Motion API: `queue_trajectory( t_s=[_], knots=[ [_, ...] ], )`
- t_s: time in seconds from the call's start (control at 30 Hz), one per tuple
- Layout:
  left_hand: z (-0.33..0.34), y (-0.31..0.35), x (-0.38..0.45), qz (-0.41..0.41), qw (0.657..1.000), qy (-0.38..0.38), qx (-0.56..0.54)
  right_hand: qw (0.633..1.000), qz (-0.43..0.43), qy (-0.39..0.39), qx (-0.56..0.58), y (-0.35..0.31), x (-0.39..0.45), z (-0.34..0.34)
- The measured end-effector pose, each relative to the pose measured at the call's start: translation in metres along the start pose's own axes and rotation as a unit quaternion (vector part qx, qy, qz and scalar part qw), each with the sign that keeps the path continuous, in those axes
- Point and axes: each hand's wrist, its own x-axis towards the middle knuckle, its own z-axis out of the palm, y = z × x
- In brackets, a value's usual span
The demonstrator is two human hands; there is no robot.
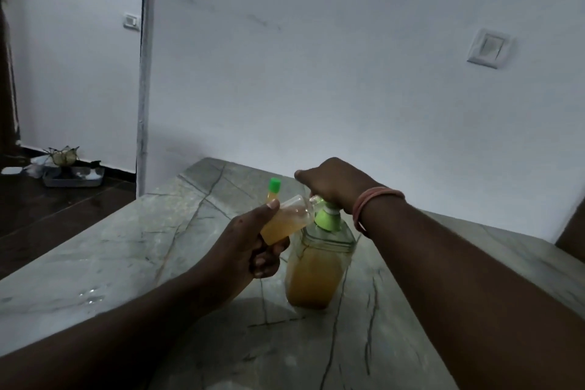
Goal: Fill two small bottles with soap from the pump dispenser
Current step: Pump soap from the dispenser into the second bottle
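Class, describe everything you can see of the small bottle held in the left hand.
The small bottle is clear, plastic-looking and uncapped, roughly half full of orange-yellow soap. It is tilted, its open mouth up against the nozzle of the pump dispenser. The left hand grips its lower end, thumb on top, holding it above the table.

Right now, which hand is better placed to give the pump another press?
The right hand: it sits atop the pump dispenser head, while the left hand grips the tilted small bottle at the spout.
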Motion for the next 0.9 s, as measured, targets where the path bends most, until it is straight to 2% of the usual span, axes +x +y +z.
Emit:
queue_trajectory(
  t_s=[0.1,0.23,0.3,0.47,0.53,0.6,0.7,0.9],
  knots=[
    [0.002,0.002,0.0,-0.002,1.0,-0.001,0.01,0.998,-0.032,0.025,-0.037,-0.002,0.006,-0.006],
    [0.002,0.002,0.001,-0.011,1.0,0.008,0.002,0.995,-0.019,0.059,0.083,0.009,0.004,0.006],
    [0.003,0.003,0.001,-0.011,1.0,0.014,-0.002,0.995,-0.002,0.052,0.086,0.01,0.002,0.008],
    [0.003,0.003,0.0,-0.018,1.0,0.016,-0.012,1.0,-0.016,-0.008,0.009,0.001,0.0,0.002],
    [0.004,0.003,-0.001,-0.019,1.0,0.013,-0.014,0.999,-0.032,0.0,-0.024,-0.003,0.004,-0.004],
    [0.003,0.002,0.0,-0.019,1.0,0.01,-0.015,0.998,-0.052,0.023,-0.011,-0.001,0.008,-0.005],
    [0.0,0.001,0.003,-0.019,1.0,0.005,-0.016,0.996,-0.027,0.037,0.073,0.009,0.007,0.005],
    [0.002,0.001,0.002,-0.02,1.0,0.018,-0.013,1.0,-0.01,-0.006,0.025,0.005,0.002,0.004]
  ],
)
